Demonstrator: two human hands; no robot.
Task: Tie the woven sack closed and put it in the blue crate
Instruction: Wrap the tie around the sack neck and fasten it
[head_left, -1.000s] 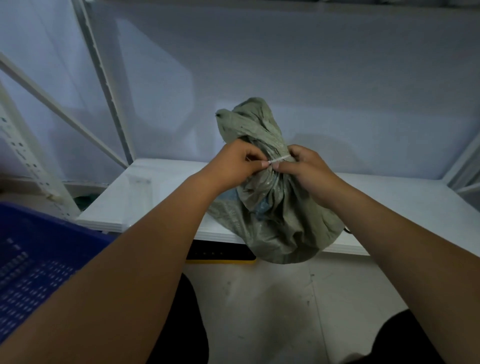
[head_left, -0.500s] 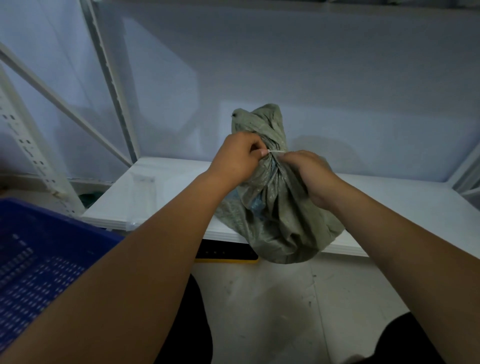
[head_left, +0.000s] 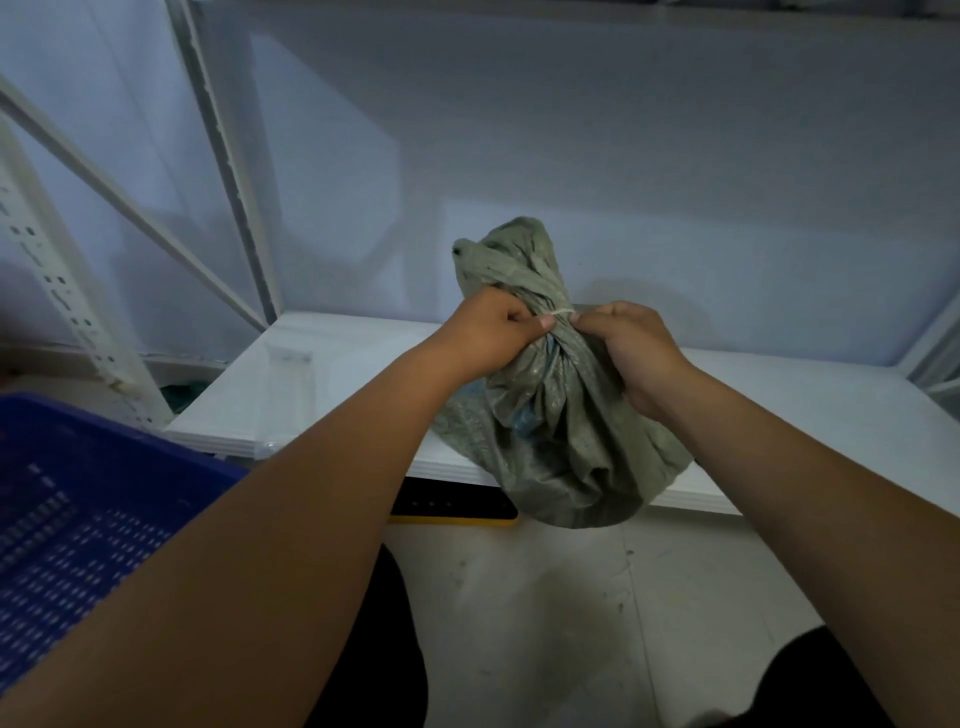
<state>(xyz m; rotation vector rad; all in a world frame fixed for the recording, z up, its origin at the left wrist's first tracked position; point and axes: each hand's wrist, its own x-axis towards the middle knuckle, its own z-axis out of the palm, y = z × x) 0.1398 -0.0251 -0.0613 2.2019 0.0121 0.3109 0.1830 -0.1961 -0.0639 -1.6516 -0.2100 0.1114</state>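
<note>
Fingers (head_left: 537, 325) of left hand (head_left: 488, 338) curled, thumb pinching pale tie (head_left: 563, 313) round the gathered neck of woven sack (head_left: 561, 436); right hand (head_left: 631, 348) curled, pinching the tie's other end. Sack upright on near edge of white shelf (head_left: 332, 374), bottom overhanging. Near left, blue crate (head_left: 78, 509), well apart from sack.

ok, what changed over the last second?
The pale tie showing between the left hand and right hand has got shorter, as if pulled tighter round the neck of the sack. Nothing taken or released: both hands still pinch it. Sack still on the white shelf edge, blue crate untouched.
</note>
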